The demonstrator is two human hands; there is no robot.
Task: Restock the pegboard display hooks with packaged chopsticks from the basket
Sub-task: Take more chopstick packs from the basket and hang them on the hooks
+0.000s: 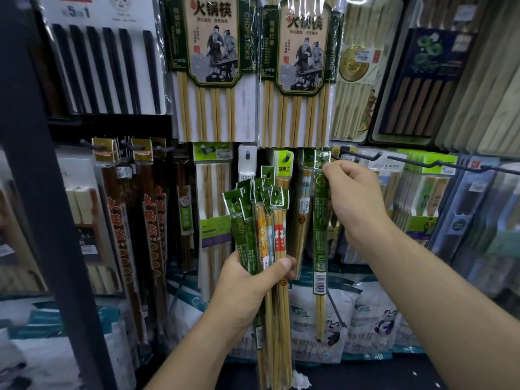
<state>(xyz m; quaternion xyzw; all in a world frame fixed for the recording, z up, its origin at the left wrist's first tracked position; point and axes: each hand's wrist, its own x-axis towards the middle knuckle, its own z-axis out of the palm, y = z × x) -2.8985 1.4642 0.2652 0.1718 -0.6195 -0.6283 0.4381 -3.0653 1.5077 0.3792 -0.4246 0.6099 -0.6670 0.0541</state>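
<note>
My left hand grips a bundle of several chopstick packs with green header cards, held upright in front of the display. My right hand pinches the top of a single green chopstick pack near its header, which sits at the tip of a dark display hook. Whether the pack's hole is over the hook I cannot tell. The pack hangs straight down, its bamboo tips showing at the bottom. No basket is in view.
Large hot-pot chopstick packs hang above. Brown and black chopstick packs fill the left hooks beside a dark upright post. Another long bare hook juts out at right. White bagged goods lie on the shelf below.
</note>
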